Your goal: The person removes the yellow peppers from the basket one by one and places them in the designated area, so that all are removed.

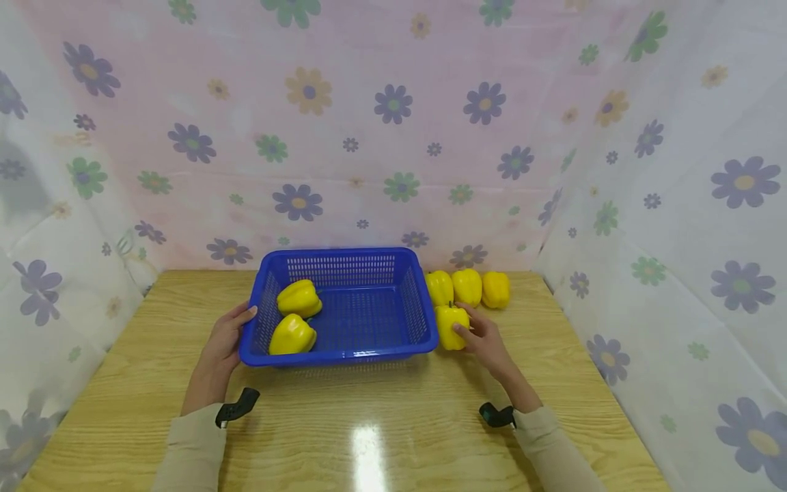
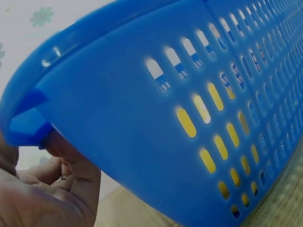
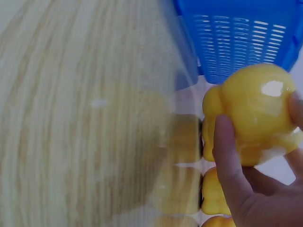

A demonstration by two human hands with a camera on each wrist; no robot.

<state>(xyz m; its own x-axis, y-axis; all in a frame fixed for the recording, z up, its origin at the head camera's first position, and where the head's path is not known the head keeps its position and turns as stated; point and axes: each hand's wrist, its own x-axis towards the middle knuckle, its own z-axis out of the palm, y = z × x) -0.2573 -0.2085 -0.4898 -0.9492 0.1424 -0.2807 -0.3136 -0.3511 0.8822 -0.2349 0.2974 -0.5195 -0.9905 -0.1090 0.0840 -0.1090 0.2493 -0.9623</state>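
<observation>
A blue plastic basket (image 1: 363, 352) with slotted walls stands on the table, two yellow bell peppers (image 1: 298, 298) lying at its left end. My left hand (image 1: 223, 339) grips the basket's left rim, thumb on top; in the left wrist view the fingers (image 2: 71, 175) curl under that rim. With my right hand (image 1: 488, 345) I hold another yellow bell pepper (image 1: 451, 326) just outside the basket's right wall. The right wrist view shows this pepper (image 3: 258, 109) between the thumb and fingers. Part of that hand is cut off at the frame's edge there.
Three more yellow bell peppers (image 1: 467, 287) sit in a row right of the basket, near the back edge of the wooden table (image 1: 307, 430). Flower-patterned cloth (image 1: 344, 171) hangs behind and at both sides. A dark wrist mount (image 1: 238, 406) sticks out from each sleeve.
</observation>
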